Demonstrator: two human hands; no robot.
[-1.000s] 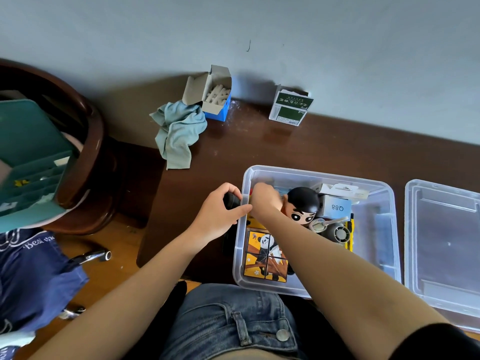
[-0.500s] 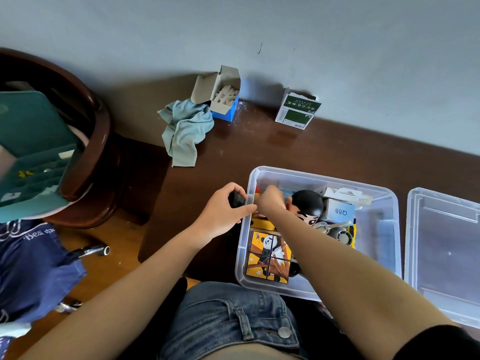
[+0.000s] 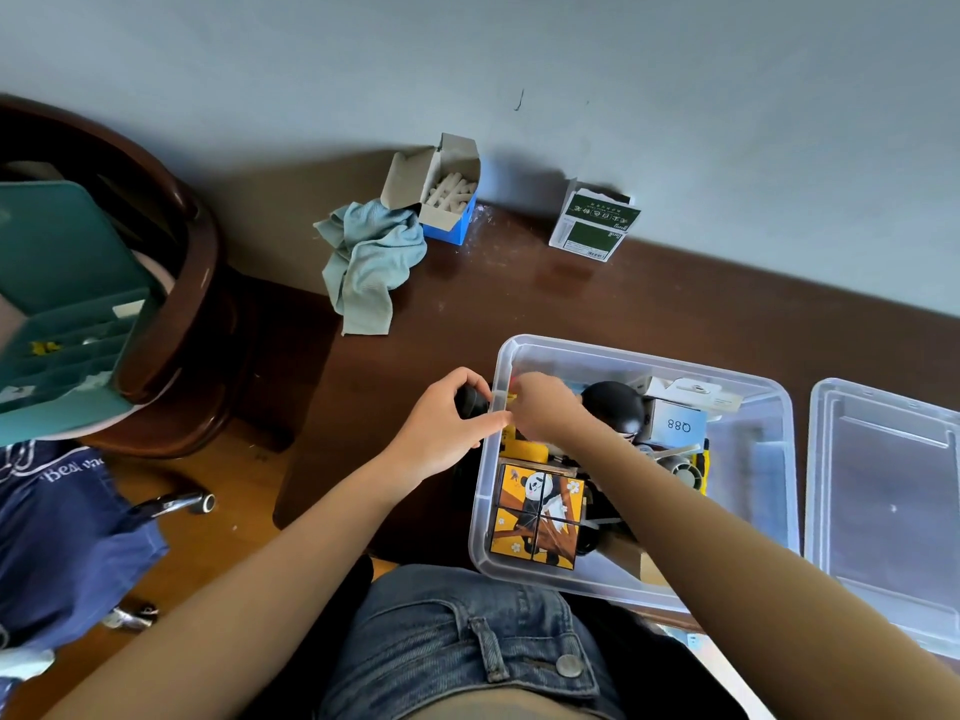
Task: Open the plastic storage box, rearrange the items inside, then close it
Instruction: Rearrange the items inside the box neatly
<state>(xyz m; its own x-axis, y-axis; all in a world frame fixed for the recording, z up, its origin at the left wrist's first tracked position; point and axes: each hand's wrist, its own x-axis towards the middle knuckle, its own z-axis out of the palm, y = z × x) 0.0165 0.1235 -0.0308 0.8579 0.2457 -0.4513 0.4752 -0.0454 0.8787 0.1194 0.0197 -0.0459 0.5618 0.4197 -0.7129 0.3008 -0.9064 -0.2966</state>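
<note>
The clear plastic storage box (image 3: 748,511) sits open on the dark wooden table (image 3: 519,298), right at the person's lap. Its lid (image 3: 883,511) lies flat on the table just beside it, on the far side from the left hand.

The left hand (image 3: 441,428) is outside the box at its corner. Its fingers (image 3: 470,379) curl round a small black object (image 3: 470,402), and the thumb reaches to the box's rim. What that black thing is I cannot make out.

The right hand (image 3: 545,413) is down inside the box at the same corner, just across the wall from the left fingers. It is blurred; the fingers look bunched around something red or yellow, but I cannot tell whether they truly grip it.

Just beyond the right hand's knuckles is a round black-haired figure head (image 3: 615,407), and past that a small pale blue box (image 3: 678,426) printed "Q88" and a white carton (image 3: 685,392). Nearer the person, under the right forearm, lies a panda picture cube (image 3: 537,514) in orange and brown, against the box wall closest to the left wrist. A yellow piece (image 3: 524,449) sits between the cube and the right hand.

Well beyond both hands, by the wall, are a crumpled teal cloth (image 3: 371,262), an open box of chalk sticks (image 3: 447,194) touching it, and a green-and-white carton (image 3: 595,226).
</note>
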